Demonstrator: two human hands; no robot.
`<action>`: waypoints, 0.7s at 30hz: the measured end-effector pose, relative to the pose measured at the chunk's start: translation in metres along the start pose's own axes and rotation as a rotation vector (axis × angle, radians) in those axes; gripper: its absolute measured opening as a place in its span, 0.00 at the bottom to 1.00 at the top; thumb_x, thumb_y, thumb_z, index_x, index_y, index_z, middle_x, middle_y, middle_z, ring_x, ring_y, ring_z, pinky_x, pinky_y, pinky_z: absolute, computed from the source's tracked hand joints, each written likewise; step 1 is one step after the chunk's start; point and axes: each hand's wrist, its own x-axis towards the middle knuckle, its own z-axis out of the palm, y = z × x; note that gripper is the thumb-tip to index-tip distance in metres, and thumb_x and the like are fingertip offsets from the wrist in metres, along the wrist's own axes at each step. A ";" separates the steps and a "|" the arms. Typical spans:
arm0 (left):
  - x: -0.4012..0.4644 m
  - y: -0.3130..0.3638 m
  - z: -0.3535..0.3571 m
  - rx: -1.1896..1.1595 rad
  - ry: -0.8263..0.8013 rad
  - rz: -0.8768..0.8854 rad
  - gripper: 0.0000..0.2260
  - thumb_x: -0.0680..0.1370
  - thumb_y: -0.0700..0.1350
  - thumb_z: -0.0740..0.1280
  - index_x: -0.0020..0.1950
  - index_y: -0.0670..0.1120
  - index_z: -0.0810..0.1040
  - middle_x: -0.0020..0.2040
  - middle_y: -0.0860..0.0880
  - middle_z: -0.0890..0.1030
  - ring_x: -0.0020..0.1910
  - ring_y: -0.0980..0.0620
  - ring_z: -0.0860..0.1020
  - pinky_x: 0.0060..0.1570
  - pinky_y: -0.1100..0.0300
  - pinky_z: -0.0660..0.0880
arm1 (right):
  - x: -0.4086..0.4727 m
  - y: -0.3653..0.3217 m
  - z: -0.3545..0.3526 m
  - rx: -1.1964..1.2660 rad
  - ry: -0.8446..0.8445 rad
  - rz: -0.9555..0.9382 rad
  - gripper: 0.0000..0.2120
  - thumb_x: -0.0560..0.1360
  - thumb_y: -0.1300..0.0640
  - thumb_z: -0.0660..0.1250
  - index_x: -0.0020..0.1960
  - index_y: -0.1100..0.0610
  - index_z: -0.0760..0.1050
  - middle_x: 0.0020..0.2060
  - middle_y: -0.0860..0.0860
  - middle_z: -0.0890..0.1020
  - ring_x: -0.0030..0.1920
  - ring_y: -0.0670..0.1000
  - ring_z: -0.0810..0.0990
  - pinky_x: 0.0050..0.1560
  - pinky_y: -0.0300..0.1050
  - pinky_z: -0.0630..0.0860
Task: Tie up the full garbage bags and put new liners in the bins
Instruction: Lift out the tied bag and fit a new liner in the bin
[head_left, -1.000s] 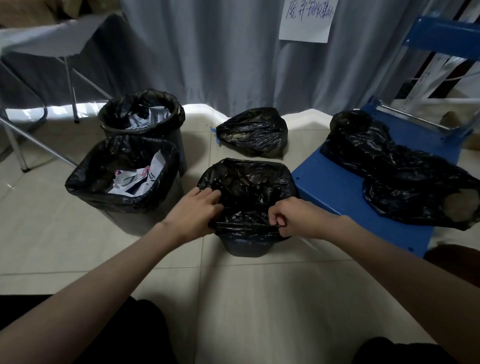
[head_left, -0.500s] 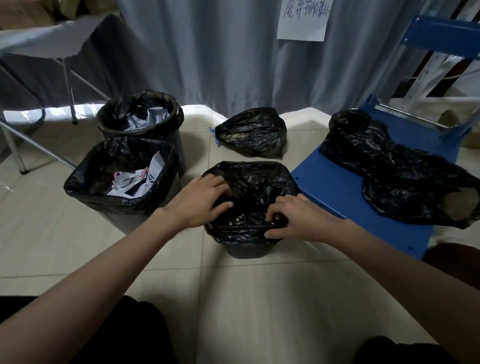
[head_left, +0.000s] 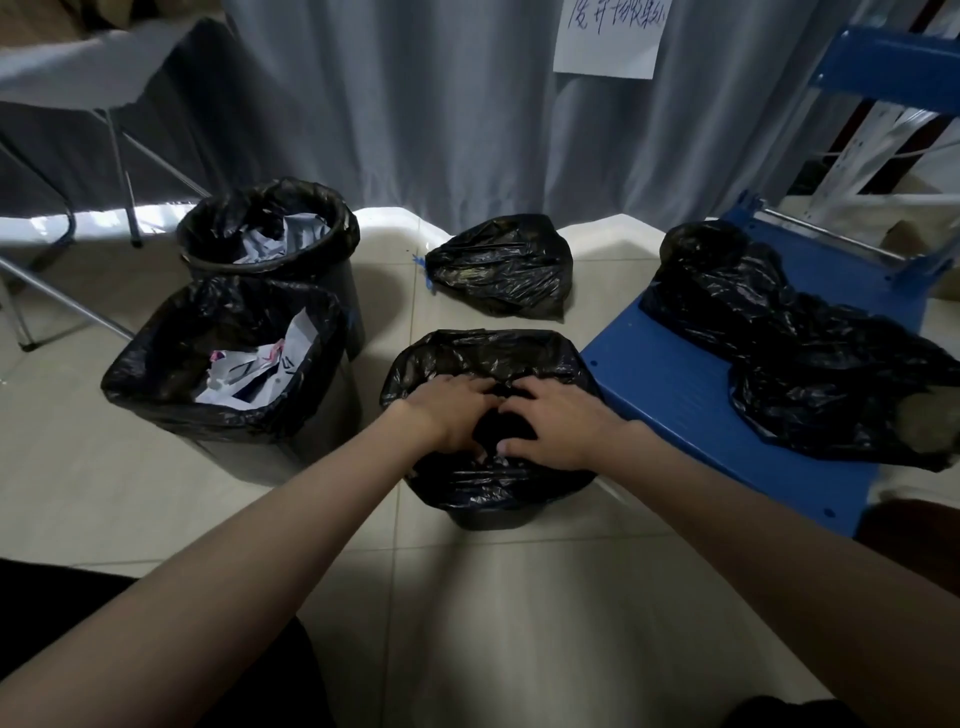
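Note:
A small dark bin (head_left: 491, 514) stands on the floor in front of me with a black liner (head_left: 483, 486) folded over its rim. My left hand (head_left: 449, 415) and my right hand (head_left: 556, 428) both reach into its mouth, fingers spread and pressing the liner down inside. A square bin (head_left: 228, 421) at the left holds a black bag with crumpled paper. Behind it a round bin (head_left: 270, 244) also holds a bag with paper. A tied black bag (head_left: 501, 267) lies on the floor beyond the small bin.
A blue plastic chair (head_left: 691, 395) stands at the right with loose black bags (head_left: 800, 343) heaped on its seat. Grey curtains hang behind with a paper note (head_left: 610, 36). A folding table's metal legs (head_left: 122, 171) stand at the far left.
Both hands left the liner's near rim, where they gripped it, and moved inward into the bin's mouth, now pressing the liner down with spread fingers.

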 end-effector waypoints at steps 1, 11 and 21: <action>0.005 0.000 0.004 0.014 -0.068 -0.024 0.38 0.74 0.61 0.68 0.79 0.53 0.56 0.81 0.47 0.53 0.79 0.46 0.53 0.76 0.47 0.52 | 0.007 -0.002 0.004 -0.020 -0.058 0.002 0.33 0.78 0.33 0.57 0.77 0.49 0.61 0.78 0.55 0.58 0.76 0.58 0.58 0.76 0.55 0.55; 0.029 -0.004 0.047 0.308 -0.233 -0.160 0.24 0.83 0.41 0.53 0.78 0.37 0.51 0.80 0.43 0.54 0.79 0.46 0.50 0.68 0.66 0.32 | 0.039 -0.009 0.007 -0.284 -0.541 0.102 0.23 0.83 0.48 0.55 0.75 0.55 0.64 0.74 0.56 0.67 0.74 0.59 0.64 0.76 0.57 0.56; 0.022 -0.021 -0.024 -0.019 0.530 -0.159 0.12 0.78 0.46 0.64 0.60 0.45 0.77 0.58 0.45 0.75 0.59 0.43 0.72 0.55 0.51 0.68 | 0.042 0.025 -0.028 0.179 0.468 0.255 0.05 0.76 0.53 0.66 0.45 0.54 0.76 0.47 0.53 0.78 0.51 0.56 0.77 0.45 0.48 0.70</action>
